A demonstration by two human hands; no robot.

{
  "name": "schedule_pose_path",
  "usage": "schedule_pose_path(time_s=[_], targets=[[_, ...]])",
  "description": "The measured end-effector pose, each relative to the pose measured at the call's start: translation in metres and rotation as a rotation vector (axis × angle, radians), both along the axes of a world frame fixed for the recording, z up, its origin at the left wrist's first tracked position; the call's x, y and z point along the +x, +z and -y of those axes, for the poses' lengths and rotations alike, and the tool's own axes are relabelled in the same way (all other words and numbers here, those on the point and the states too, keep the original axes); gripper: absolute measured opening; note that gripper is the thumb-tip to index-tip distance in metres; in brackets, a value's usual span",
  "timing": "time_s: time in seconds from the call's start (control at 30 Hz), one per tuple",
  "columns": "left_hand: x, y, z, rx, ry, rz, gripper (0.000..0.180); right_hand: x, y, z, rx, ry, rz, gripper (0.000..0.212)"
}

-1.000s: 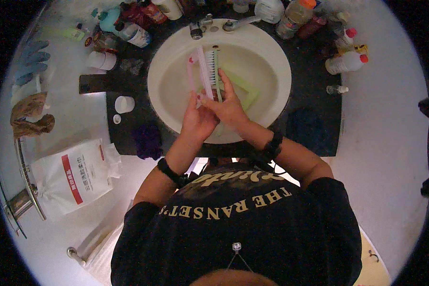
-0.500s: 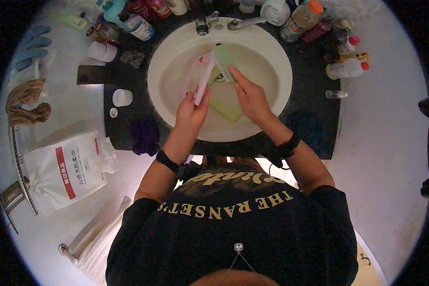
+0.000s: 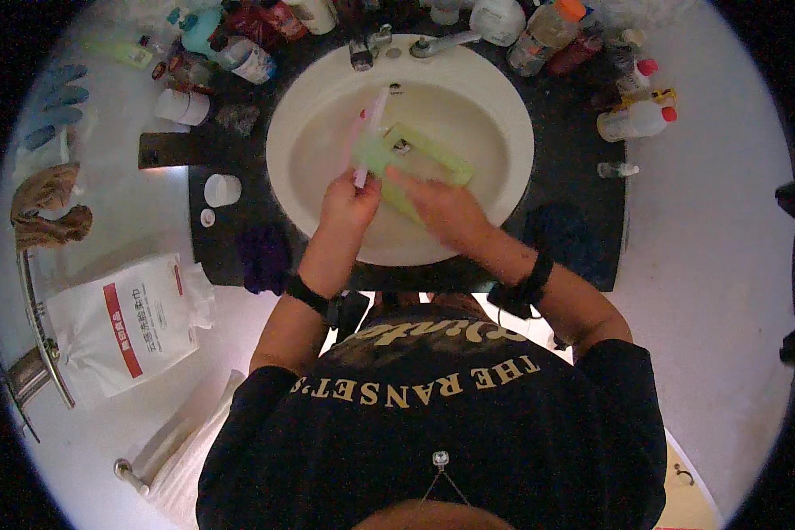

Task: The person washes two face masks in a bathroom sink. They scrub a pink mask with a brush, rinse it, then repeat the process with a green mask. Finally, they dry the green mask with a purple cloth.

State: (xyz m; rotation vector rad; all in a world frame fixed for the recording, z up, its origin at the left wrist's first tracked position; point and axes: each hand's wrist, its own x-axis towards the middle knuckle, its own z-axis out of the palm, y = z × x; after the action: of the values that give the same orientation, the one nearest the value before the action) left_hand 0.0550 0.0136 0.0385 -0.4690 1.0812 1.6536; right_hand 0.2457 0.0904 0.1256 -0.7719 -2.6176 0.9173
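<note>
1. I see the left hand closed on the near end of a thin pink plastic frame; the rest reaches beyond this grip.
2. The blurred right hand seems closed on a pale-green object.
3. I expect light, stiff, slippery plastic; hold long edges.
4. Leftward of the grip, a white soft package bears red-band print.

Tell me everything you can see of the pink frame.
The pink frame is pale, straight-edged and plastic-looking, with a small red mark toward its far end. It is held tilted over the sink, one long side turned up. The left hand grips its near end. The blurred green brush covers its middle; whether they touch is unclear.
</note>
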Motion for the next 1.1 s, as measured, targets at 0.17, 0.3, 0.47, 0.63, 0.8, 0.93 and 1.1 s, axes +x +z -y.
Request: schedule_pose_path(time_s=[0.17,0.3,0.47,0.63,0.8,0.93,1.1], targets=[[0.005,-0.010,0.010,0.044,-0.052,0.012,0.019,0.009,-0.007,-0.014,-0.136,-0.230,-0.136,0.046],[0.014,0.013,0.021,-0.013,0.110,0.308,0.018,0.013,-0.020,-0.045,-0.415,-0.277,-0.267,0.045],[-0.002,0.018,0.045,0.225,0.035,0.442,0.016,0.021,-0.018,-0.022,-0.747,-0.297,-0.359,0.045],[-0.019,-0.004,0.058,0.289,-0.145,0.470,0.016,0.016,-0.010,-0.021,-0.742,-0.184,-0.415,0.046],[-0.018,-0.006,0.063,0.176,-0.152,0.416,0.012,0.010,-0.008,-0.030,-0.600,-0.056,-0.352,0.044],[-0.020,-0.005,0.062,-0.024,-0.083,0.228,0.012,0.019,0.002,-0.019,-0.506,0.115,-0.271,0.045],[-0.028,-0.012,0.066,-0.152,-0.098,0.178,0.015,0.022,0.004,-0.028,-0.410,0.135,-0.194,0.044]])
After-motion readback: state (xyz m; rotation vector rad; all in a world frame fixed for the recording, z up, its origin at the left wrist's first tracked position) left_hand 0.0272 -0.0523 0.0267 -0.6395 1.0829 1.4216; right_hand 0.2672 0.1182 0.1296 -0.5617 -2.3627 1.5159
